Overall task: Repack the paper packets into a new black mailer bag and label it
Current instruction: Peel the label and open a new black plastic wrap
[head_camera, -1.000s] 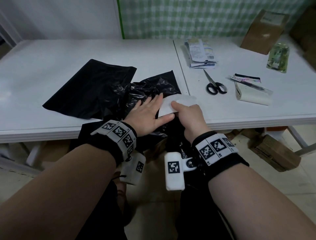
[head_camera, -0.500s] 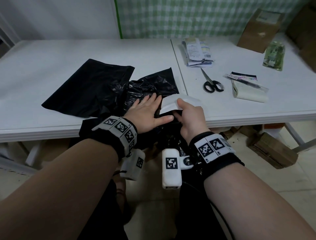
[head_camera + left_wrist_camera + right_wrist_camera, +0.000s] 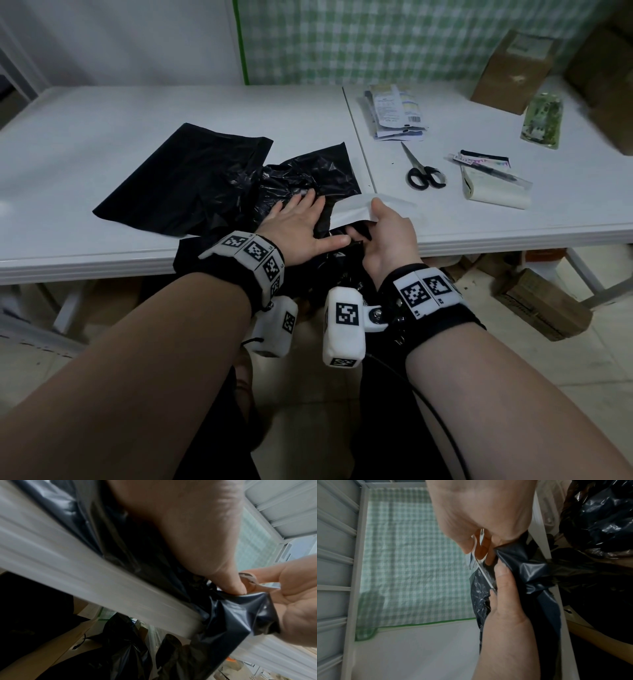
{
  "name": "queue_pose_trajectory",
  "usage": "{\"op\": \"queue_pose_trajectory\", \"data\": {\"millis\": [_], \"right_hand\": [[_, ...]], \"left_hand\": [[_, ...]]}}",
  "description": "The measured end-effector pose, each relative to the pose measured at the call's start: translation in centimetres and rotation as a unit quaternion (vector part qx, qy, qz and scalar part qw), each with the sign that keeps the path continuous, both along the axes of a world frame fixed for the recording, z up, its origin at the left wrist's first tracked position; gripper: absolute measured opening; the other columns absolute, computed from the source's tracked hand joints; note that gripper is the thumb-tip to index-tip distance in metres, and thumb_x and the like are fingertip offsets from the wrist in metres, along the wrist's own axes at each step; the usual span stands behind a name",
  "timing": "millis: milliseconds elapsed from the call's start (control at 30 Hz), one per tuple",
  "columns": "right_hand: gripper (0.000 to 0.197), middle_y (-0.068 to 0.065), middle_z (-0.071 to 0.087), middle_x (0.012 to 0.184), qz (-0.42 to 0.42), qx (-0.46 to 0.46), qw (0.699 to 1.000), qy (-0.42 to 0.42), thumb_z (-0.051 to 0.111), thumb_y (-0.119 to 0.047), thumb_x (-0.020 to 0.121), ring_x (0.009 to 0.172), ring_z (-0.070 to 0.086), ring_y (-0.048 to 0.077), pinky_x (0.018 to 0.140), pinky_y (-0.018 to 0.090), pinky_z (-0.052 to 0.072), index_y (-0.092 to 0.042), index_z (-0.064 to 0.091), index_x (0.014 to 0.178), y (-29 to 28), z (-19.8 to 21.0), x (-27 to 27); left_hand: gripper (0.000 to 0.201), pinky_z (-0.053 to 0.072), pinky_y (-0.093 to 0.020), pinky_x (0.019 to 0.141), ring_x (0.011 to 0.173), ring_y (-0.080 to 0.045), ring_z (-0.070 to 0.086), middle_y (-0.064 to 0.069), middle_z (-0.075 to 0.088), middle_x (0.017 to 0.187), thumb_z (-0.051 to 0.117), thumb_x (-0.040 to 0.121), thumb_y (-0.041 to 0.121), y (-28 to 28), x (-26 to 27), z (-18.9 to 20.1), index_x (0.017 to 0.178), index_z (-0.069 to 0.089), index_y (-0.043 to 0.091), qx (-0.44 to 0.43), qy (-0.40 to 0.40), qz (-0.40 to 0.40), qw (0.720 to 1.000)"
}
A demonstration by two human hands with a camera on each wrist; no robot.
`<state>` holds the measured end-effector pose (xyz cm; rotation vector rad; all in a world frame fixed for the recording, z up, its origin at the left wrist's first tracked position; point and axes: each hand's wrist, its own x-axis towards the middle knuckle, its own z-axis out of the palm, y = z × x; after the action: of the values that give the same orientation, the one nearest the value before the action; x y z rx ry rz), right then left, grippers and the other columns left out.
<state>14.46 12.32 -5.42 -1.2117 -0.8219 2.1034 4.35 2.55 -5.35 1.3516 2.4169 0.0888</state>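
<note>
A crumpled black mailer bag (image 3: 308, 181) lies at the near edge of the white table (image 3: 102, 137), part of it hanging over the edge toward the lap. The left hand (image 3: 298, 229) is laid flat on the bag with fingers extended, and nothing is gripped by it. A white label sheet (image 3: 356, 209) is pinched between the thumb and fingers of the right hand (image 3: 387, 236); in the right wrist view black film is seen caught in the same grip. Whether the sheet is being peeled off the bag or pressed onto it cannot be told.

A second, flatter black mailer bag (image 3: 185, 178) lies just beside and partly under the crumpled one. The paper packets (image 3: 397, 113) are stacked well apart, at the far right of the table, not yet in any bag. Scissors (image 3: 423, 171), a pen (image 3: 489, 169) and a label pad (image 3: 496, 192) lie between the stack and the hands.

For the step in hand, it is judged that the film should be kept taut under the flat palm, so that the sheet is drawn low and evenly rather than upward. The pinch should be kept close to the line where sheet and film meet. Tearing of the sheet and stretching of the thin film are judged the main risks, and the overhanging part may slide off if the palm is lifted.
</note>
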Motion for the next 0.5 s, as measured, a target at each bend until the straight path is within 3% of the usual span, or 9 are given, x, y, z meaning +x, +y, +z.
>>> {"op": "queue_pose_trajectory", "data": {"millis": [100, 233, 367, 500], "right_hand": [[0.038, 0.016, 0.063, 0.12, -0.005, -0.001, 1.0, 0.007, 0.057, -0.022, 0.092, 0.077, 0.067, 0.03, 0.063, 0.03, 0.06, -0.004, 0.051, 0.125, -0.2, -0.1, 0.0], [0.029, 0.018, 0.064, 0.112, -0.038, -0.002, 0.999, 0.032, 0.048, -0.02, 0.096, 0.09, 0.066, 0.031, 0.078, 0.043, 0.058, -0.003, 0.05, 0.12, 0.9, 0.5, 1.0], [0.029, 0.02, 0.057, 0.122, -0.084, 0.049, 0.995, -0.006, 0.05, -0.018, 0.094, 0.085, 0.065, 0.026, 0.072, 0.039, 0.06, -0.004, 0.049, 0.12, 5.0, 1.8, 4.1], [0.013, 0.011, 0.059, 0.097, -0.081, 0.126, 0.988, -0.044, 0.059, -0.017, 0.087, 0.079, 0.064, 0.026, 0.078, 0.04, 0.059, -0.012, 0.048, 0.083, 5.8, 3.4, 5.2]], "left_hand": [[0.094, -0.005, -0.04, 0.118, 0.146, -0.015, -0.011, 0.002, -0.011, 0.159, 0.028, 0.08, 0.076, 0.0, 0.1, 0.1, 0.15, -0.003, 0.022, 0.001, 0.004, 0.001, 1.0], [0.097, -0.004, -0.041, 0.118, 0.147, -0.018, -0.009, 0.001, -0.011, 0.159, 0.028, 0.078, 0.078, 0.0, -0.2, -0.1, 0.15, -0.003, 0.022, -0.006, 0.022, 0.0, 1.0], [0.1, -0.002, -0.042, 0.118, 0.147, -0.02, -0.008, 0.0, -0.012, 0.159, 0.027, 0.075, 0.081, -0.1, -0.4, -0.3, 0.15, -0.003, 0.022, -0.017, 0.035, 0.003, 0.999], [0.101, -0.003, -0.042, 0.118, 0.147, -0.021, -0.009, -0.001, -0.014, 0.159, 0.028, 0.075, 0.081, 0.0, -0.4, -0.1, 0.15, -0.005, 0.021, -0.024, 0.032, 0.007, 0.999]]}}
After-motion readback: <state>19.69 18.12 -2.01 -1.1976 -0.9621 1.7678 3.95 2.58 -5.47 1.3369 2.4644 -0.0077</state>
